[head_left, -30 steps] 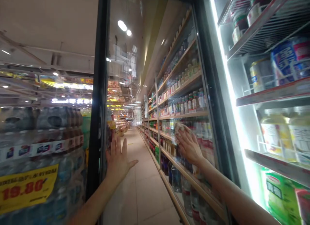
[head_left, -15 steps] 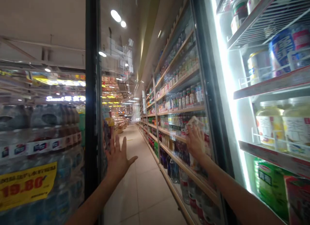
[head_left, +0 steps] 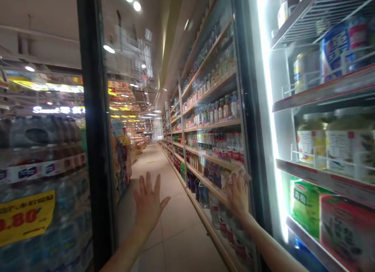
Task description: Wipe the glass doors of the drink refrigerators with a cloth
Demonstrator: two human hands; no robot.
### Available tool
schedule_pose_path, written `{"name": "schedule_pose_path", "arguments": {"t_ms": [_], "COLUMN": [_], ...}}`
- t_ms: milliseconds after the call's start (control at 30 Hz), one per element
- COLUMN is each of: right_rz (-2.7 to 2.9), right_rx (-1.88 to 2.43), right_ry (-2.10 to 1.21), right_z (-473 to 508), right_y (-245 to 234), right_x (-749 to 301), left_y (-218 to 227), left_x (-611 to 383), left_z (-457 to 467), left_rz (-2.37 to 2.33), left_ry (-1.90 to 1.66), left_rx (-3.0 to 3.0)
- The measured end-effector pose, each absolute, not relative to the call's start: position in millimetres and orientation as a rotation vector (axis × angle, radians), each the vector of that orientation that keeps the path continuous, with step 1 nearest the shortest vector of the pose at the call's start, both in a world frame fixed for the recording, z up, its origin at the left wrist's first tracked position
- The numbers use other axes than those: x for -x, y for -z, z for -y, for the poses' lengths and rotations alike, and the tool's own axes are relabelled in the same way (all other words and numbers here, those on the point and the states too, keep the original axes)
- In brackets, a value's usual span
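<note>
Cloth [head_left: 243, 173], held beneath the flattened fingers of the right hand's [head_left: 237, 195] grip, near the glass door's [head_left: 172, 121] right edge; axis unclear. Left hand [head_left: 149, 203], spread and unladen, lies farther from the cloth.

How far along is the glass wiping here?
Done: the glass door stands open beside lit shelves; no wiped area is distinguishable. In hand: the right hand holds a cloth seemingly against the door, toward the shelves. Remaining: likely more wiping; how much isn't visible.
</note>
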State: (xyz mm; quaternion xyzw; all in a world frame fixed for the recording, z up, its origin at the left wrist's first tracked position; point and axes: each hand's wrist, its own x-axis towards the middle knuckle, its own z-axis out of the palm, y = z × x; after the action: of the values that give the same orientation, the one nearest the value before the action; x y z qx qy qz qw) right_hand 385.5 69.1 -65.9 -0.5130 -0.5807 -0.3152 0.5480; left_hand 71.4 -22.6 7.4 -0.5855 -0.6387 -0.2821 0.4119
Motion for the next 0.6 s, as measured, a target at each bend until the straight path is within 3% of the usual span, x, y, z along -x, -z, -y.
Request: {"name": "schedule_pose_path", "arguments": {"t_ms": [67, 233, 300, 467, 533, 600], "right_rz": [1.426, 1.313, 1.313, 1.423, 1.415, 1.36], "right_rx": [1.24, 1.293, 1.304, 1.31, 1.283, 1.264], "right_ry": [0.761, 0.712, 0.709, 0.822, 0.873, 0.894], "right_z": [-67.2, -76.7, -73.7, -59.0, -69.0, -81.3], "right_y": [63.4, -6.5, 12.4, 148.7, 154.4, 113.1], "right_x": [-392.4, -417.4, -417.6, -411.9, -412.0, -410.3], "left_y": [2.2, 9.0, 10.8, 23.5, 27.0, 25.4], "left_x": [-75.0, -93.4, -101.5, -99.2, -92.1, -84.8], "left_z": [22.9, 17.5, 15.1, 9.5, 6.3, 3.8], "left_rz": [1.58, 1.37, 1.361, 1.247, 1.14, 1.063], "left_ry": [0.71, 0.566, 0.538, 0.601, 0.657, 0.671], "left_rx": [1.483, 1.716, 1.739, 1.674, 1.651, 1.606]}}
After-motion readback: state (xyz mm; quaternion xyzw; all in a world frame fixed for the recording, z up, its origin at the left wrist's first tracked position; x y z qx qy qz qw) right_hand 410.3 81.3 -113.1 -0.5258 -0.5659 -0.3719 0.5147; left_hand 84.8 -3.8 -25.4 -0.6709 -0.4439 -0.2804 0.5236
